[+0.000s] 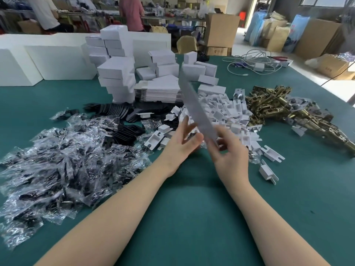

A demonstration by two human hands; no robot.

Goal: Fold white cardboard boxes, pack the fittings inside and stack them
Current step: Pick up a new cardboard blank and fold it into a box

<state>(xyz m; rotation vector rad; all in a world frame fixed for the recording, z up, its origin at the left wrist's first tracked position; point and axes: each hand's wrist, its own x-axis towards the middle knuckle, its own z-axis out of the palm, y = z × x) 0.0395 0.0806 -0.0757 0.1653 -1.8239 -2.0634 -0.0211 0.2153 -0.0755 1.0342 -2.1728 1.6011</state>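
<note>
A flat, unfolded white cardboard box [194,104] stands edge-on above the middle of the green table [192,208], blurred by motion. My right hand [228,148] pinches its lower end. My left hand [182,139] is beside it with fingers spread, touching or nearly touching the sheet. Behind lies a stack of flat box blanks [157,93]. Folded white boxes [117,79] are stacked behind that. White cardboard inserts [226,112] are heaped under the hands, brass fittings [278,106] to the right.
Clear bags of black parts [53,162] cover the left of the table, with loose black plates [119,116] beyond. White cables [253,62] lie at the far right. Large white blocks [48,60] stand far left. Two people stand at benches behind.
</note>
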